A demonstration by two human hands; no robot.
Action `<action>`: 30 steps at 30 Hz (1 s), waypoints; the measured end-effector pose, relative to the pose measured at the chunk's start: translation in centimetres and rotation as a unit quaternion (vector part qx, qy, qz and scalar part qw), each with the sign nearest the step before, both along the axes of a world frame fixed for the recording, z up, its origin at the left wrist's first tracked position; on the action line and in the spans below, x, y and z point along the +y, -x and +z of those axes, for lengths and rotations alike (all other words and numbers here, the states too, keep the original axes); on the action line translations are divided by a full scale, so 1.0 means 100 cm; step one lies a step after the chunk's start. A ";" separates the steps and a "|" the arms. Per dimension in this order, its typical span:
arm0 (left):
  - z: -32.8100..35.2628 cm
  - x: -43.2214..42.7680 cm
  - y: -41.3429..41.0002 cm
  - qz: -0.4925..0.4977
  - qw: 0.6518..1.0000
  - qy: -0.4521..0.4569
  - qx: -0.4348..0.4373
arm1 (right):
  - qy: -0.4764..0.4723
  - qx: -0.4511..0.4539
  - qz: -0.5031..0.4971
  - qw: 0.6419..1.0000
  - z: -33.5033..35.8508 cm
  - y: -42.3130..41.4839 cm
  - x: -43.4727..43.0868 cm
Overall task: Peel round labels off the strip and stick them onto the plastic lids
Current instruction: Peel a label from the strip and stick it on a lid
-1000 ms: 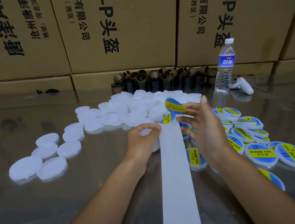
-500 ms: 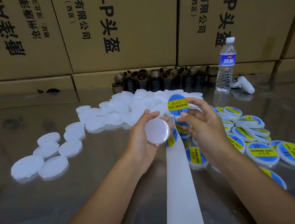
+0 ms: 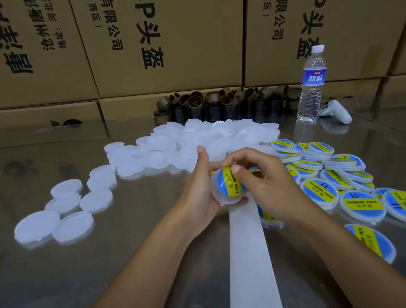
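Shiny table (image 3: 108, 266); L hand (image 3: 197, 194) grips lid (image 3: 218, 196); R hand (image 3: 268, 182) pinches label (image 3: 232, 185) onto it w/ thumb.

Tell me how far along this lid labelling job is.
Done: a pile of labelled lids lies on the right. In hand: the left hand holds a lid while the right hand presses a blue and yellow label onto it. Left: many plain white lids lie behind and to the left.
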State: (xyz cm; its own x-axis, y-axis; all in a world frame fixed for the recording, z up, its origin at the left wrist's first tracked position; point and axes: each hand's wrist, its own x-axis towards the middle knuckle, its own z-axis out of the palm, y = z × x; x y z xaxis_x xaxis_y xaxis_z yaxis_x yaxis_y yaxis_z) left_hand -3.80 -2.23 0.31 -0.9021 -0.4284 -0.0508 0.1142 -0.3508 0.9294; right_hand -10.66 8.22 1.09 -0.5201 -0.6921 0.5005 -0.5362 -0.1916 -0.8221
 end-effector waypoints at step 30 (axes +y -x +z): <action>0.003 0.004 -0.002 -0.008 1.000 0.012 0.017 | -0.090 0.177 -0.043 0.979 -0.010 0.002 0.001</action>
State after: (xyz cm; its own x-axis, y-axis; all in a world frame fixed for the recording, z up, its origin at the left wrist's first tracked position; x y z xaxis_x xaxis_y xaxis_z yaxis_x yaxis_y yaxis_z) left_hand -3.65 -1.86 0.65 -0.9103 -0.4138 -0.0097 0.1406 -0.3313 0.9330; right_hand -10.90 8.33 0.09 -0.3962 -0.7466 0.5344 -0.8018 -0.0023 -0.5976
